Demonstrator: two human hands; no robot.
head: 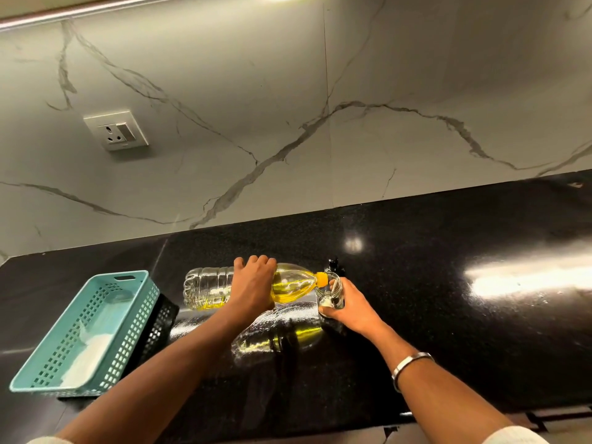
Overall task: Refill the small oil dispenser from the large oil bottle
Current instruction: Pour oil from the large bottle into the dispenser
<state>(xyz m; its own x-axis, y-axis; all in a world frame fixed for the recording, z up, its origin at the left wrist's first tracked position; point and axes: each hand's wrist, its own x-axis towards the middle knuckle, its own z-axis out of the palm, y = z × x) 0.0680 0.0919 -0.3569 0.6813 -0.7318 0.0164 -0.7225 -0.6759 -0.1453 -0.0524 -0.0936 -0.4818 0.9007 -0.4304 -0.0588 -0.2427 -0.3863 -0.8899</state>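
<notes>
A large clear oil bottle lies tipped sideways above the black countertop, yellow oil pooled toward its yellow neck. My left hand grips the bottle around its middle from above. The neck rests at the open mouth of the small glass dispenser, which stands upright. My right hand wraps around the dispenser's lower right side. A dark pump top stands just behind the dispenser.
A teal perforated basket with something white inside sits at the left, overlapping a black basket. The marble backsplash carries a wall socket. The counter's front edge runs along the lower right.
</notes>
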